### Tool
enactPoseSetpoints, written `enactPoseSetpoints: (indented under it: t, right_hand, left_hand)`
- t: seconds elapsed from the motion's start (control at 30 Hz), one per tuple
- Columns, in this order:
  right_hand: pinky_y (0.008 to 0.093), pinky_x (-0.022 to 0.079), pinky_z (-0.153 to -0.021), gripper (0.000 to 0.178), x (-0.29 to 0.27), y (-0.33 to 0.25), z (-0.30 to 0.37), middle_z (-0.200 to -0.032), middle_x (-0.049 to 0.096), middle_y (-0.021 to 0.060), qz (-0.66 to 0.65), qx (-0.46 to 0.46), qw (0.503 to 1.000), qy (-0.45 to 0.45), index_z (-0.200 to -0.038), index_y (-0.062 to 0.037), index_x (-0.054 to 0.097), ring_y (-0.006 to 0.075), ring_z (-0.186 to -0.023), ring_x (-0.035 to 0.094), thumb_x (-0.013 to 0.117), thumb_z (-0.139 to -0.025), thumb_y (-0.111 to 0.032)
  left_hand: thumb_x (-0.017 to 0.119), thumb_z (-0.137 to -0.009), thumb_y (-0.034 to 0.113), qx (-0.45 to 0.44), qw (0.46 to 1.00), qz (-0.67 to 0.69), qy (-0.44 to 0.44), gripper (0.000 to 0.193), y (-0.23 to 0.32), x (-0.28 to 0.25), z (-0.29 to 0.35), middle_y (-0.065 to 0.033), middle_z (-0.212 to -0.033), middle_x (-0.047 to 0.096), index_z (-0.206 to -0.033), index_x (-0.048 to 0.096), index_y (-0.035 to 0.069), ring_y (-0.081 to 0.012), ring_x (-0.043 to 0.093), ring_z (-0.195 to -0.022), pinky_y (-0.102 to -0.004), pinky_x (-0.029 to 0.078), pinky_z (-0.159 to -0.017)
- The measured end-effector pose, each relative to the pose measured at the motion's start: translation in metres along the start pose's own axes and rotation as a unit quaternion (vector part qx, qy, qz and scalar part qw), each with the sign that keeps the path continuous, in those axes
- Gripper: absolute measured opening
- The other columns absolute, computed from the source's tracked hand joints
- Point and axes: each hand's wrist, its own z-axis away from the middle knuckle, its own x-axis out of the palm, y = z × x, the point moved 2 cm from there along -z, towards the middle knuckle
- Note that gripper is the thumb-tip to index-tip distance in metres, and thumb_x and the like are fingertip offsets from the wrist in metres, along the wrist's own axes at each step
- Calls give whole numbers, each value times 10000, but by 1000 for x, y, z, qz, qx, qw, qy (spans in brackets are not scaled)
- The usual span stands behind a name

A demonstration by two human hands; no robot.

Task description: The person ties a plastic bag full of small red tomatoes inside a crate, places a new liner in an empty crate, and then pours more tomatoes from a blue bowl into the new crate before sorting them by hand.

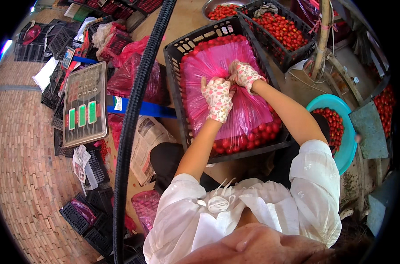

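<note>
Fingers (223, 83) of floral-gloved left hand (218, 101) and right hand (247, 76) clamped on bunched, glossy pink plastic film (244, 110), one o'clock in head view, over red tomatoes (250, 141) in black slatted plastic crate (252, 152). Probably light, slippery, tearable; best gripped at gathered folds.

The light is bright — pink plastic (248, 110) glints, edges bend.

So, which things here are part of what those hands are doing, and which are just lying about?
Part of it:
left hand and right hand, both gloved
pink plastic, bunched up at the hands
red fruit, showing around the plastic's edges
black crate, holding fruit and plastic

Probably just lying about, untouched:
newspaper
keypad device with green screens
turquoise basin, at the right
</note>
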Motion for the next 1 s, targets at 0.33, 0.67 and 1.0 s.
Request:
enactPoseSetpoints:
  t: [0.33,0.67,1.0]
  right_hand:
    - [324,442,-783,264,-2,30,16,-882,630,61,40,-166,985,-27,-964,-108,611,227,-862,587,551,-795,-302]
    - [332,462,-773,555,-22,12,25,-965,603,136,201,-152,950,-186,-980,-102,628,242,-901,588,485,-707,-563]
    - [343,424,-814,412,-26,7,36,-966,598,105,-6,-158,983,-95,-958,-99,614,257,-945,557,630,-724,-438]
  left_hand:
    - [628,-698,214,-27,992,118,-47,191,-15,14,-2,-56,-1104,580,-845,604,94,-189,502,-1088,-421,255,-986]
    - [604,-738,209,-55,968,178,-166,245,-23,16,-18,-64,-846,610,-943,534,94,-249,579,-849,-495,244,-988]
    - [563,-778,213,-56,957,208,-194,413,-34,20,-8,-35,-1087,583,-1159,444,106,-184,533,-1042,-474,183,-1014]
